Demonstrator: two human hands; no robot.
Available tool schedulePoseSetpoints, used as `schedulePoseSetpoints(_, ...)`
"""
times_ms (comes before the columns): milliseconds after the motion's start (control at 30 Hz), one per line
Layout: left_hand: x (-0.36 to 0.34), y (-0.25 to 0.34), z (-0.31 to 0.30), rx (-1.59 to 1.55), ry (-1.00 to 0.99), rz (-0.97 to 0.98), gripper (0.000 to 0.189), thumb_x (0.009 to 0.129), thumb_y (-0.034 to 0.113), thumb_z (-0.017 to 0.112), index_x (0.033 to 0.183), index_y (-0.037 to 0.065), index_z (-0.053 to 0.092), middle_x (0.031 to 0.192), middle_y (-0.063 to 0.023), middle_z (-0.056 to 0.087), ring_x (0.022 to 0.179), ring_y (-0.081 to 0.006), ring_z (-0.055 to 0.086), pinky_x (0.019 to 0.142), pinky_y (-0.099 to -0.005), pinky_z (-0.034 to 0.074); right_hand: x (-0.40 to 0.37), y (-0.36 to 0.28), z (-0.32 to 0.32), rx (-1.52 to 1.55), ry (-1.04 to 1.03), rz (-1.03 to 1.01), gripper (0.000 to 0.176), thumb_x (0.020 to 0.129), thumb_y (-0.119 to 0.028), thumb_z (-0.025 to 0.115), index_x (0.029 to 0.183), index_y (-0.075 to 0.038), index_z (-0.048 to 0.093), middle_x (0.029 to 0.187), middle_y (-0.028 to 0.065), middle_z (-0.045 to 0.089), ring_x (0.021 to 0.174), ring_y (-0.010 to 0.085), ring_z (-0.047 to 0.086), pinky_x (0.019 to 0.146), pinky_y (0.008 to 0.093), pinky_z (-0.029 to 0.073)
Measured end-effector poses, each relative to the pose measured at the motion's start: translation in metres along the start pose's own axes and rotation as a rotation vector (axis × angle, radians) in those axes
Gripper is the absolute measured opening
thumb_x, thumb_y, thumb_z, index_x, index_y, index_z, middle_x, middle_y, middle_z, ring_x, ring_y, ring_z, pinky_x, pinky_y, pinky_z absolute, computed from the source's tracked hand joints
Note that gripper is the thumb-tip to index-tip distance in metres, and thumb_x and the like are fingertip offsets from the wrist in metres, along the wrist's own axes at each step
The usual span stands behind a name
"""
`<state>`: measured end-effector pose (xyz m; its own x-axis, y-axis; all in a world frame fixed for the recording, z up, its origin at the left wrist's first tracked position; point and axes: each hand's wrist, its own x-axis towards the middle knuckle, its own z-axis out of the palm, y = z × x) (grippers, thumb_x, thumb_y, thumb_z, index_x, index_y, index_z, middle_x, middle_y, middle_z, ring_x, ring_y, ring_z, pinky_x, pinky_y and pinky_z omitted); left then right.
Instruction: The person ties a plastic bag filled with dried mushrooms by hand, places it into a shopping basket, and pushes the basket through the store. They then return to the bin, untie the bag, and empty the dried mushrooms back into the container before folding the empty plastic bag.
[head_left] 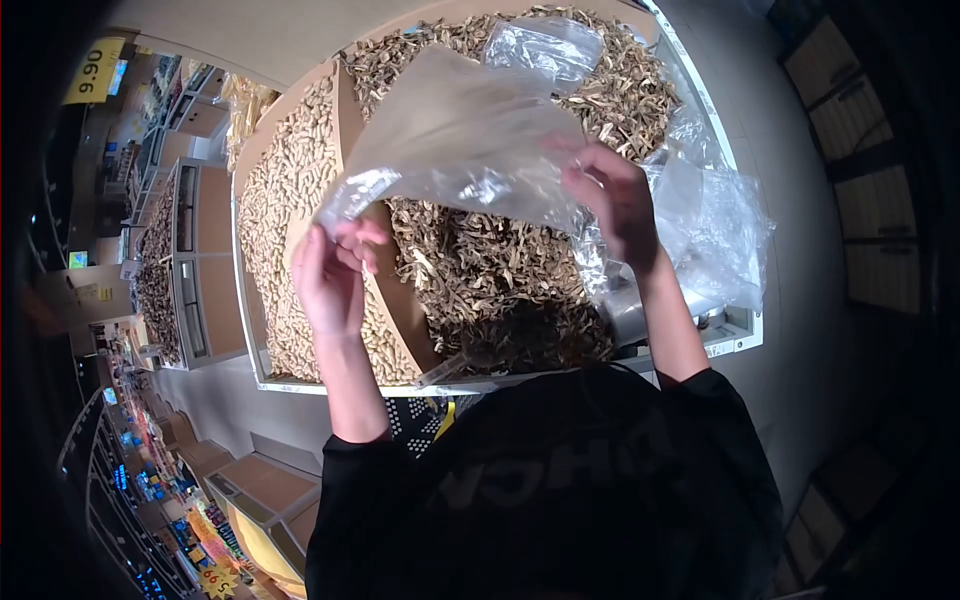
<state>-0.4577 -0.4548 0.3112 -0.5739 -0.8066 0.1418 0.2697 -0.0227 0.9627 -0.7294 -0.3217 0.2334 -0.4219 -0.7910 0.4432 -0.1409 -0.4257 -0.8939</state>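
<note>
A large clear plastic bag is spread out in the air over the bin, stretched between my two hands. My left hand pinches its near left corner, above the peanuts in shells. At the right edge of the bag, my right hand has its fingers curled and pressed on the plastic, slightly blurred. Below the bag lie brown dried slices that look like dried mushrooms. The bag hides part of them.
A tan divider separates the peanuts from the dried slices. Another clear bag lies on the slices at the far side. Crumpled clear plastic covers the bin's right corner. The bin's white rim runs close to my body.
</note>
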Motion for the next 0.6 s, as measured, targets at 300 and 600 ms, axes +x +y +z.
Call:
schedulePoseSetpoints(300,-0.161,-0.166,0.042,0.017,0.01,-0.914,0.027,0.099,0.023,0.043,0.102,0.001,0.058,0.091,-0.0091,0.068,0.068,-0.0108,0.063,0.049,-0.0201,0.039,-0.209,0.017,-0.046,0.159,0.456,0.845,0.012,0.086,0.003,0.056,0.097,-0.001,0.057,0.078,0.0004,0.059,0.071,0.0063,0.055,0.066,0.0197,0.042)
schedulePoseSetpoints(600,-0.189,-0.215,0.084,0.14,0.064,-0.883,0.038,0.093,0.036,0.054,0.118,0.007,0.05,0.103,-0.0075,0.065,0.079,-0.0131,0.065,0.05,-0.0214,0.041,-0.24,-0.009,-0.069,-0.068,0.35,1.033,0.041,0.088,-0.02,0.063,0.124,-0.003,0.051,0.092,0.002,0.059,0.083,0.0094,0.058,0.068,0.0221,0.045)
